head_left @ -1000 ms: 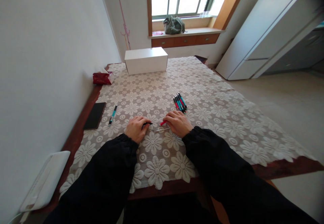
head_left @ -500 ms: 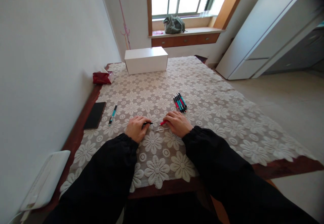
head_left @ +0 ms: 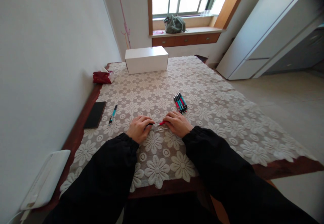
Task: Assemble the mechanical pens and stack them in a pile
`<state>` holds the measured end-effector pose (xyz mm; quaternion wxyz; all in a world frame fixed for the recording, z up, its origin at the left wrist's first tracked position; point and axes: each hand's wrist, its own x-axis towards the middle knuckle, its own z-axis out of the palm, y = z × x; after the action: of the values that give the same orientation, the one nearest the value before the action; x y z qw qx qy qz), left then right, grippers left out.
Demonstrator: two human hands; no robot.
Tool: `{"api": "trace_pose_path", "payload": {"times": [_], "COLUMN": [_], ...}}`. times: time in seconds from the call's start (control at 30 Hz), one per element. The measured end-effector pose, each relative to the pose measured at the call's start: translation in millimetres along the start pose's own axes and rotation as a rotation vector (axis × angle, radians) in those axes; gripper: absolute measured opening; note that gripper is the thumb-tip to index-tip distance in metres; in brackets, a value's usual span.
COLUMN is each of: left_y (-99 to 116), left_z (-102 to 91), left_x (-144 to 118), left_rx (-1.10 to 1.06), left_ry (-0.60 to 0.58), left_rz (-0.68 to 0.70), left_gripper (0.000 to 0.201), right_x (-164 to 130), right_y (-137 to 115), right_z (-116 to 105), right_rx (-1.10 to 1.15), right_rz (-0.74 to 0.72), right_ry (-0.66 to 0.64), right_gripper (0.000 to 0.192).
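Low over the lace tablecloth [head_left: 157, 170], my left hand [head_left: 139, 128] is closed on a black pen part [head_left: 150, 124], mostly covered by the fingers. Facing it, my right hand [head_left: 177, 122] pinches a red pen barrel [head_left: 162, 123] whose tip points left. A small gap separates the two pieces. Beneath the right fingers, a thin white pen refill [head_left: 162, 129] lies on the cloth. Just beyond the right hand is a row of several red, teal and black pens [head_left: 180, 102]. One teal pen [head_left: 113, 114] lies alone left of my left hand.
A black notebook [head_left: 95, 115] lies at the left edge, with a red tissue pack [head_left: 102, 77] farther back. Across the far end stands a white box [head_left: 146, 60]. A white flat device with a cable [head_left: 45, 180] sits near left, by the wall.
My left hand has shifted slightly right, bringing the black part closer to the red barrel. Its fingers now cover more of that part. The right hand stays nearly still.
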<state>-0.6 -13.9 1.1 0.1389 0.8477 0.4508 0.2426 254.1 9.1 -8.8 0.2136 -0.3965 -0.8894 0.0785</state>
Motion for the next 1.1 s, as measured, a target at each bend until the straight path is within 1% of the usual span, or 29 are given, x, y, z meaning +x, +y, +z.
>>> {"api": "trace_pose_path", "payload": {"times": [0.1,0.37,0.53,0.63,0.7,0.77,0.83,0.9,0.93,1.03,1.1], "left_y": [0,4,3,3,4,5,7,7,7,6,4], "left_z": [1.5,1.0,2.2,0.7,-1.6,-4.3,-6.6,-7.7,-7.7,-6.0,-4.4], "left_x": [0,-1,-2,-2,-2,-1,0,0,1,1,1], "left_rx": [0.005,0.043,0.049,0.041,0.02,-0.005,-0.025,-0.029,-0.027,-0.006,0.007], "left_ry": [-0.043,-0.074,-0.104,-0.093,-0.059,-0.001,0.072,0.137,0.161,0.176,0.15], "left_rz": [0.065,0.103,0.122,0.129,0.149,0.175,0.178,0.145,0.117,0.017,-0.031], "left_gripper": [0.023,0.027,0.033,0.037,0.038,0.04,0.042,0.042,0.041,0.038,0.039], "right_x": [0,0,0,1,2,2,3,3,4,6,7], "right_y": [0,-2,-2,-4,-7,-10,-14,-17,-18,-19,-18], "right_z": [0,1,1,-1,-4,-6,-7,-6,-5,-2,-2], "right_rx": [-0.002,0.005,0.014,0.03,0.075,0.173,0.337,0.58,0.725,1.118,1.237], "right_rz": [-0.004,-0.031,-0.045,-0.041,-0.026,-0.007,0.027,0.089,0.126,0.219,0.255], "right_ry": [-0.003,-0.003,0.003,0.006,0.04,0.094,0.158,0.215,0.234,0.266,0.28], "right_gripper": [0.013,0.013,0.014,0.015,0.015,0.013,0.011,0.01,0.013,0.028,0.033]}}
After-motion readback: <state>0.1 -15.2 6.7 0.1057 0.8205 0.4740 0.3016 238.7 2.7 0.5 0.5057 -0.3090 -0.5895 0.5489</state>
